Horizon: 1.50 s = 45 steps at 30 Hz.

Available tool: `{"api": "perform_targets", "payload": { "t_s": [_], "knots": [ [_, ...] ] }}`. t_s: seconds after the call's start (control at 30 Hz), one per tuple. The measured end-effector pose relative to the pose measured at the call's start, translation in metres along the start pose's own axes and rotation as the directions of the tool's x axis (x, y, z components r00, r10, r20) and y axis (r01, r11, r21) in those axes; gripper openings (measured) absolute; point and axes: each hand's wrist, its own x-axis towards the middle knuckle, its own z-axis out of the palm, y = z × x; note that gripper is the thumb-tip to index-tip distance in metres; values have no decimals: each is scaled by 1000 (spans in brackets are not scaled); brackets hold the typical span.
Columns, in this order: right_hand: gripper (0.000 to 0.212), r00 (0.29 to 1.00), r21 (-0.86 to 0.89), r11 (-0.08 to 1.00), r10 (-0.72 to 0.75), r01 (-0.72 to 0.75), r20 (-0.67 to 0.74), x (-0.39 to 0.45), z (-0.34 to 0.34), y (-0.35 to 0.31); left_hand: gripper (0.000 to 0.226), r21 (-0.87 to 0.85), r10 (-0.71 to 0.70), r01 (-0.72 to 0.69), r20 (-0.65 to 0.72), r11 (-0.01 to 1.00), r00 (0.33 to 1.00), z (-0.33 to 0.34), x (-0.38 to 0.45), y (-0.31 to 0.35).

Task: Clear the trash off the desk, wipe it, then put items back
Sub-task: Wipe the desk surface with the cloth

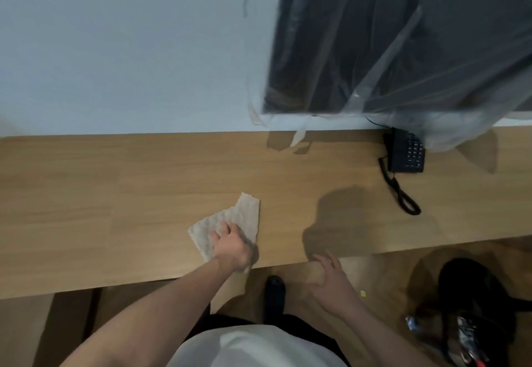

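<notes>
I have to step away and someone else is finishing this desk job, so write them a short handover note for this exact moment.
Left hand: presses the cloth flat on the desk, near its front edge.
Right hand: open, holding nothing, at the desk's front edge.
On the desk: black phone at the back right, under the plastic-covered monitor.
Done: no trash shows on the desk; a trash bag sits on the floor at right.
Left: finish wiping, then put items back.
</notes>
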Motion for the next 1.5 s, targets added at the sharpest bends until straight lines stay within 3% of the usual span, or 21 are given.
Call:
{"api": "perform_targets", "payload": {
  "t_s": [0.07,0.17,0.3,0.43,0.57,0.7,0.83,0.97,1.07,1.13,1.23,1.37,1.5],
  "knots": [
    [77,1000,3,1000,4,-4,-26,0,-21,22,61,-101,14,-7,67,995,998,5,6,53],
    [81,998,-17,1000,13,-14,-68,4,-46,44,46,-477,119,-28,162,878,980,11,-8,135],
    [92,996,-11,998,-60,60,-64,28,-68,49,66,-727,224,-50,145,685,964,26,-34,180],
    [95,975,-147,972,-198,183,-96,63,-74,23,61,-588,170,-146,-14,795,985,28,-55,135],
    [99,978,-300,932,-210,203,8,85,-69,-19,71,-217,25,-33,-39,976,999,32,-57,53],
    [108,990,-396,908,-141,136,16,105,-50,-34,80,-18,-119,120,34,993,992,32,-64,12],
    [82,973,-550,814,-230,186,-11,107,-46,-27,91,6,-196,197,111,980,974,40,-65,7],
    [47,957,-374,906,-260,197,-127,124,-92,-14,97,-20,-205,209,130,978,970,44,-60,11],
    [46,920,-240,955,-246,176,-304,138,-135,14,99,-8,-215,219,143,976,966,45,-60,10],
    [49,920,-148,980,-176,131,-351,145,-159,41,100,20,-215,214,147,977,966,46,-60,11],
    [52,945,-131,991,-26,-18,-326,149,-169,87,101,41,-221,218,153,975,963,46,-60,14],
    [51,942,-177,957,175,-232,-287,133,-119,96,100,68,-221,212,172,975,960,44,-58,15],
    [42,964,-281,955,15,-92,-264,100,-47,31,100,113,-213,194,193,974,958,40,-60,18]
  ]
}}
